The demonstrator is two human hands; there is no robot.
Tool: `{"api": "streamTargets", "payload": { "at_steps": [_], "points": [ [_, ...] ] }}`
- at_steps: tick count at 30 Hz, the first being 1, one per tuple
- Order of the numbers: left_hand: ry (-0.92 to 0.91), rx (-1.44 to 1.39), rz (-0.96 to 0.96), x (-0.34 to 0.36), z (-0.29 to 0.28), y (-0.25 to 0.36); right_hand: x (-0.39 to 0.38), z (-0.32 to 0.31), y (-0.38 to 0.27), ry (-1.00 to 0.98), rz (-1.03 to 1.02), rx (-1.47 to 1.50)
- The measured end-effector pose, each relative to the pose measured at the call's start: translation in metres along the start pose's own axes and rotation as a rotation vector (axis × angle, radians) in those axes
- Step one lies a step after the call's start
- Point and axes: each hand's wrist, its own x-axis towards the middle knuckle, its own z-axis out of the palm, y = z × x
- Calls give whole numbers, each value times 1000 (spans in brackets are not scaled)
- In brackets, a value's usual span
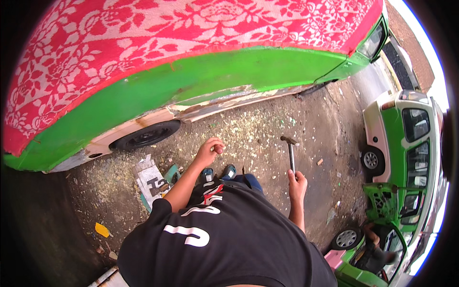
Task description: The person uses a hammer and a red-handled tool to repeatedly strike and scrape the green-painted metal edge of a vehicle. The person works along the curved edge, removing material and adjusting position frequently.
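a loose black t-shirt (253, 239), short-sleeved, spreads on the near side of the left hand (209, 152) and right hand (297, 185), its front bearing bold white curved markings (204, 235) and a smaller red patch (212, 193). between the hands show dark, bluish shoes (229, 171) and blue trousers (253, 182).

The hammer (292, 157) has a smooth, grey metallic-looking shaft and a dull, brownish metal head. The red-and-pale floral cover (210, 24) is soft-looking, matt cloth. The long green vehicle side panel (229, 69) is painted metal with a slight sheen; its pale, streaked lower sill (210, 107) looks rough and flaking. The round black tyre (147, 134) is dull rubber, the black printed T-shirt (229, 258) matt fabric, the brown-grey ground (315, 138) gritty.
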Motion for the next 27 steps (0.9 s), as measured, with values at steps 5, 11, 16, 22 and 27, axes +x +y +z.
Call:
{"api": "streamTargets", "payload": {
  "at_steps": [5, 11, 16, 22, 27],
  "points": [
    [45, -39, 22, -13, -3, 1, -10, 5, 0, -37, 47, 27],
    [155, 10, 36, -13, 6, 5, 18, 3, 6, -79, -12, 34],
    [244, 95, 78, -6, 35, 15, 65, -18, 10, -134, -182, -13],
    [347, 47, 9, 2, 91, 27, 117, -46, 33, -227, -453, -23],
    [408, 56, -73, -7, 124, 38, 149, -51, 58, -371, -490, 51]
  ]
}}
